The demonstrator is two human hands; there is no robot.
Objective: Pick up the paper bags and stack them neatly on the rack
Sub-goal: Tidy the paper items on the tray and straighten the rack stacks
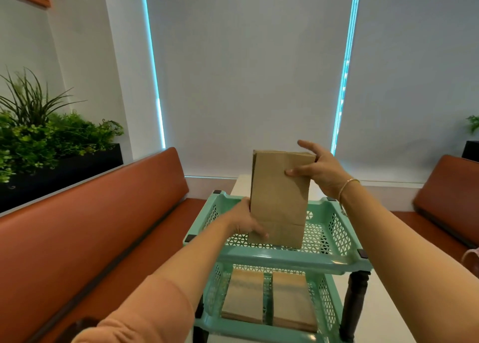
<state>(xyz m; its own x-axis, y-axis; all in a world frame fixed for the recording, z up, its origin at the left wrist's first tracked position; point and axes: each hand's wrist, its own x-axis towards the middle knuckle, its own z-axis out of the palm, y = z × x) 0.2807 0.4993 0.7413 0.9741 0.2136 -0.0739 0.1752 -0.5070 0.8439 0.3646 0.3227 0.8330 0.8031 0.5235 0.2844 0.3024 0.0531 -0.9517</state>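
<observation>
Fingers: the left hand (245, 222) pinches the low left corner of the brown paper bag (280, 200), thumb in front. The right hand (317, 171) holds the top right edge, thumb pressed on the front, other fingers spread wide behind.
Bag: flat and upright, held over the top tray (334, 239) of the green rack (293, 261). I cannot tell if its bottom edge touches the tray.
Lower tray: two stacks of paper bags (269, 298) lie flat side by side, at 6 o'clock from the held bag.
Surface: the rack stands on a white table (383, 314).
Room: grey window blinds (248, 70) at 12 o'clock, with blue light at their edges.
Around: a red-brown bench (85, 228) at 9 o'clock, another bench (451, 202) at 3 o'clock, green plants (39, 132) at 10 o'clock.
In the way: the bag hides part of the top tray.
Writing: none that I can read.
</observation>
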